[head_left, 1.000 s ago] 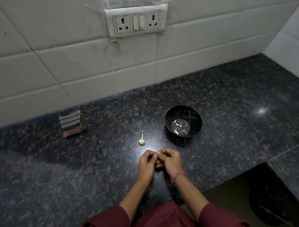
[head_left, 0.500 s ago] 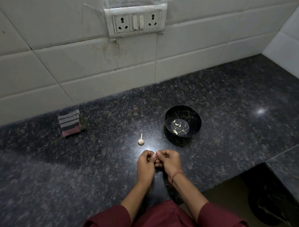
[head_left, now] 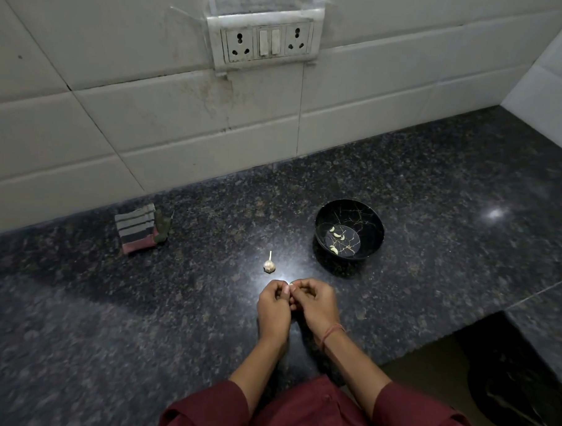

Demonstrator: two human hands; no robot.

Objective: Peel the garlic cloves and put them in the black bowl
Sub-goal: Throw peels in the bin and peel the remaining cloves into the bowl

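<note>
My left hand [head_left: 274, 306] and my right hand [head_left: 316, 303] meet over the dark granite counter, fingers curled toward each other. Between their fingertips they pinch a small garlic clove [head_left: 290, 284], of which only a pale sliver shows. A small garlic bulb [head_left: 269, 265] with an upright stalk stands on the counter just beyond my hands. The black bowl [head_left: 371, 221] with gold veins sits to the right of the bulb and holds several peeled cloves [head_left: 336, 235].
A folded striped cloth [head_left: 137, 227] lies at the back left near the tiled wall. A socket panel [head_left: 264, 39] is on the wall above. The counter edge [head_left: 428, 351] drops off at the right front, with a dark floor below.
My hands stay together at the same spot; the fingers have shifted slightly around the clove. Bulb and bowl have not moved.
</note>
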